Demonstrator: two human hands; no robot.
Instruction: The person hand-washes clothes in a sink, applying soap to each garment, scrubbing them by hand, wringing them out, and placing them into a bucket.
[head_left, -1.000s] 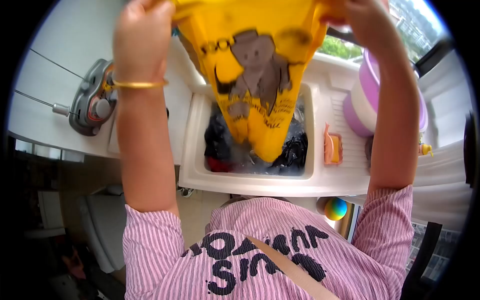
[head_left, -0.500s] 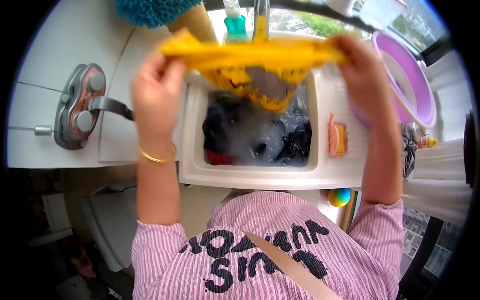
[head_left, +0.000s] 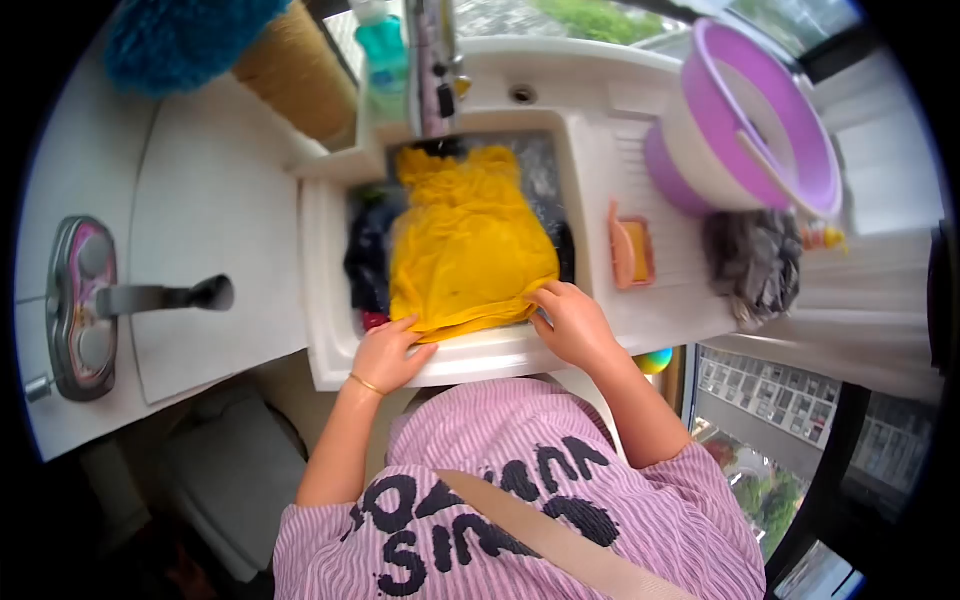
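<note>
A wet yellow garment (head_left: 475, 240) lies spread over the white laundry sink (head_left: 330, 235), its near hem along the front rim. My left hand (head_left: 393, 355) pinches the hem's left corner. At the right corner, my right hand (head_left: 575, 322) has its fingers closed on the same edge. Dark clothes (head_left: 370, 255) show in the water around the garment, with a bit of red cloth (head_left: 374, 320) at the near left. Most of what lies beneath the yellow fabric is hidden.
A metal faucet (head_left: 432, 80) rises behind the sink, with a green pump bottle (head_left: 382, 50) beside it. Rightward are a pink soap dish (head_left: 622, 255), purple-and-white basins (head_left: 675, 160) and crumpled grey cloth (head_left: 755, 260). A grey appliance (head_left: 80, 310) and rope-wrapped post (head_left: 305, 80) stand left.
Both hands have come down and toward me from above the sink's far side, bringing the yellow garment from a raised, stretched position to lying flat over the sink. The view has shifted.
</note>
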